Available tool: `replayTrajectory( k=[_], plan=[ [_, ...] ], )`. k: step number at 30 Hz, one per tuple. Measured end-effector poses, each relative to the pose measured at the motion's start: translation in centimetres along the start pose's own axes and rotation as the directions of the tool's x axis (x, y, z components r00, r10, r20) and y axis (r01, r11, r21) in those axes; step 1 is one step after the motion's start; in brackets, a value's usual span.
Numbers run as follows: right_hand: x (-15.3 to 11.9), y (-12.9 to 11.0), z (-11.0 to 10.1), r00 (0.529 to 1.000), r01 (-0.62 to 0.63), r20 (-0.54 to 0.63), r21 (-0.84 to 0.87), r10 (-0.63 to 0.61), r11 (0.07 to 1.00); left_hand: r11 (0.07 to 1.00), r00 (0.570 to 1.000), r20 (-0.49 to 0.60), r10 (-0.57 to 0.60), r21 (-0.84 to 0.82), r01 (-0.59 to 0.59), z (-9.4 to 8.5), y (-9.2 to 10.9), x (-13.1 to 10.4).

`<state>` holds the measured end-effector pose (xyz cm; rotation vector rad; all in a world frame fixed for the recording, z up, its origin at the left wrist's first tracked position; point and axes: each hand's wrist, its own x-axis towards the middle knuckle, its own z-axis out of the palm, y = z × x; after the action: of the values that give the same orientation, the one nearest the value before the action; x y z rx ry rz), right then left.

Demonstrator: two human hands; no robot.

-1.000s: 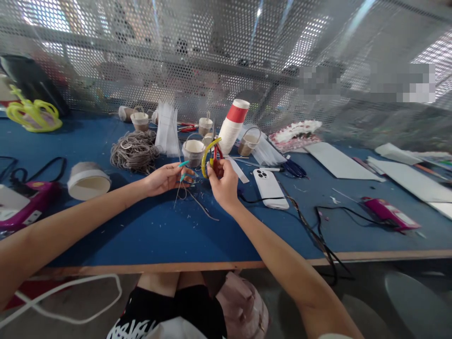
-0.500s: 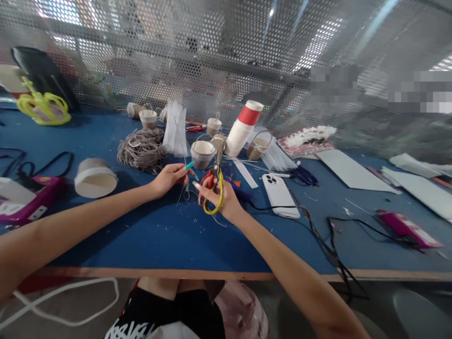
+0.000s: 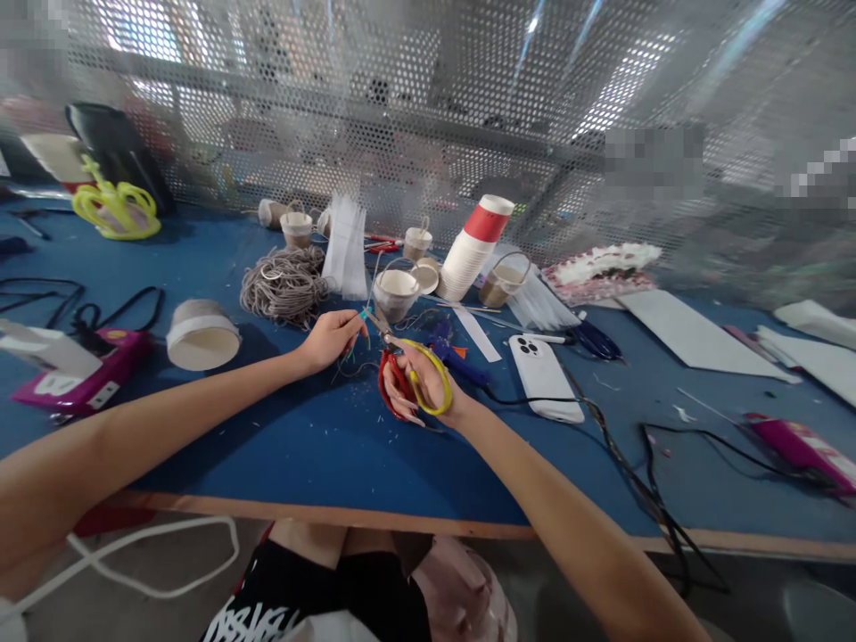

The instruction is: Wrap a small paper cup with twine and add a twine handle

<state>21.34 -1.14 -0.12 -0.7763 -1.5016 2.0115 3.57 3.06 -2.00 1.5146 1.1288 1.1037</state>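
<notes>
My left hand (image 3: 333, 341) pinches a thin piece with a teal section (image 3: 365, 315) between thumb and fingers; its exact kind is unclear. In my right hand (image 3: 432, 379) are scissors (image 3: 389, 339) with one red and one yellow handle loop. The handles are spread and the blades point up and left, parted at the teal piece. Whether they touch it I cannot tell. Just beyond the blades stands a small paper-cup basket (image 3: 396, 296) with a thin arched handle. Thin loose strands lie on the table beneath my hands.
A bundle of grey-brown cord (image 3: 284, 285) and a wrapped cup (image 3: 202, 334) lie to the left. Stacked paper cups (image 3: 468, 254) lean behind. On the right are a white phone (image 3: 545, 379), black cables (image 3: 605, 437) and white boards (image 3: 709, 339). A purple device (image 3: 94, 370) sits far left.
The scissors have swung from upright to pointing left, their handles spreading, and their blades have come to the teal piece. My left hand still pinches it. The view has shifted slightly left.
</notes>
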Motion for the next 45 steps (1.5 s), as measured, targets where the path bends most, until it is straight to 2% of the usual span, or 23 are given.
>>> replayTrajectory(
  k=[2, 7, 9, 13, 16, 21, 26, 29, 35, 40, 45],
  plan=[
    [0.1, 0.0, -0.2, 0.997, -0.056, 0.060, 0.036, 0.054, 0.998, 0.996, 1.000, -0.001, 0.019, 0.085, -0.019, 0.0, 0.1, 0.0],
    [-0.2, -0.9, -0.3, 0.993, -0.122, 0.013, 0.129, 0.121, 0.984, 0.934, 0.985, 0.102, 0.136, 0.318, -0.162, 0.0, 0.5, -0.3],
    [-0.3, -1.2, -0.4, 0.990, -0.138, 0.021, 0.150, 0.136, 0.979, 0.901, 0.975, 0.109, 0.192, 0.374, -0.220, -0.1, 0.5, -0.4],
    [-0.4, -1.3, -0.8, 0.991, -0.130, 0.067, 0.189, 0.119, 0.973, 0.743, 0.930, 0.129, 0.343, 0.569, -0.353, -0.3, 0.1, -0.4],
    [-0.3, -1.1, -1.1, 0.988, -0.125, 0.109, 0.202, 0.105, 0.971, 0.665, 0.914, 0.161, 0.371, 0.641, -0.383, -0.4, -0.1, -0.2],
    [-0.4, -1.2, -1.5, 0.983, -0.111, 0.167, 0.256, 0.070, 0.960, 0.670, 0.909, 0.143, 0.391, 0.633, -0.388, -0.7, 0.0, 0.1],
    [-1.1, -2.4, -2.4, 0.958, -0.187, 0.257, 0.229, 0.126, 0.955, 0.709, 0.903, 0.032, 0.428, 0.608, -0.357, -0.8, -0.3, 0.2],
    [-1.6, -3.4, -2.9, 0.944, -0.229, 0.283, 0.202, 0.168, 0.952, 0.742, 0.904, 0.021, 0.428, 0.562, -0.365, -0.9, -0.6, 0.3],
    [-1.7, -3.8, -2.5, 0.939, -0.307, 0.205, 0.131, 0.277, 0.943, 0.803, 0.896, 0.031, 0.444, 0.431, -0.412, -1.1, -0.5, 0.4],
    [-1.3, -3.3, -2.0, 0.947, -0.306, 0.126, 0.090, 0.294, 0.948, 0.790, 0.889, 0.075, 0.451, 0.431, -0.437, -1.0, -0.2, 0.2],
    [-1.1, -3.0, -2.0, 0.946, -0.316, 0.092, 0.061, 0.310, 0.947, 0.795, 0.906, 0.056, 0.420, 0.458, -0.397, -0.9, 0.0, 0.0]
  ],
)
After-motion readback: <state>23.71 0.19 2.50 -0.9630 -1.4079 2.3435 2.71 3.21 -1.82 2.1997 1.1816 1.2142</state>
